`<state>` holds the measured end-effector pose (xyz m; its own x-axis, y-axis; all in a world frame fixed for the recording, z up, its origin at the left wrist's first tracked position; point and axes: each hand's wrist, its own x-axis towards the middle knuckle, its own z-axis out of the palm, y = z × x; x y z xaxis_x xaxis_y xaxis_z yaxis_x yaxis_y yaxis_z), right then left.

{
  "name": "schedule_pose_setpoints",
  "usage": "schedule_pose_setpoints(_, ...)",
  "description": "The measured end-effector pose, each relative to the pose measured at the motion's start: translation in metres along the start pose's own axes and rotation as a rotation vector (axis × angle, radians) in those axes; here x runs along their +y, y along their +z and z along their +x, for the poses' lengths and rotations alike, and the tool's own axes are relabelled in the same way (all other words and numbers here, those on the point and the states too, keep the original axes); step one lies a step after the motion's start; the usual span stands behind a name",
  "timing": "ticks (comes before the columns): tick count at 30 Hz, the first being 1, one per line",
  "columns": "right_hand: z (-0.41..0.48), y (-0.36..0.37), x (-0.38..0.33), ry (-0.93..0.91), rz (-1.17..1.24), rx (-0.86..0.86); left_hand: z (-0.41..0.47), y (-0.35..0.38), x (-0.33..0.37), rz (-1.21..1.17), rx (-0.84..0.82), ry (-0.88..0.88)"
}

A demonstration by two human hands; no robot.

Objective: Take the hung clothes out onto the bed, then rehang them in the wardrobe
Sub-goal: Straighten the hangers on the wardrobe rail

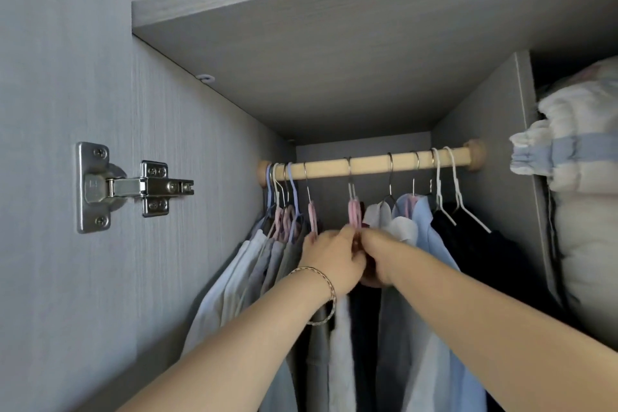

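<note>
Bare forearms reach up below the wooden rod (pixel 368 162). Just under its middle, the left hand (pixel 331 257) and right hand (pixel 379 261) meet. Both curl their fingers round a dark garment (pixel 364 328) on a pink hanger (pixel 354 214) hooked over the rod. Other clothes (pixel 431 244) hang on either side.

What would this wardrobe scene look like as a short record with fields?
place: open wardrobe with a wooden rail
on the rail: clothes on pink, blue, white and wire hangers
left hand: grips a dark garment below the pink hanger
right hand: grips the same garment, close against the left hand
left wrist: bracelet
right compartment: folded bedding
left panel: metal hinge
</note>
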<state>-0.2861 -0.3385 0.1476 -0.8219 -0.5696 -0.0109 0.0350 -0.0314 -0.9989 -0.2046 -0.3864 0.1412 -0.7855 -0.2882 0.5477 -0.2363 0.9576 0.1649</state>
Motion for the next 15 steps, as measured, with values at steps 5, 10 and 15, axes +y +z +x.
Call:
schedule_pose_setpoints(5,-0.002,-0.044,-0.003,-0.15,-0.139,0.195,-0.001,0.004,0.009,-0.183,-0.019,-0.016)
schedule_pose_setpoints(10,0.0,-0.047,-0.006,-0.141,-0.379,0.266,-0.005,0.004,-0.006,-0.18,0.036,-0.256)
schedule_pose_setpoints(15,-0.01,-0.043,-0.006,-0.225,-0.572,0.266,-0.015,-0.001,-0.002,-0.398,0.24,-0.366)
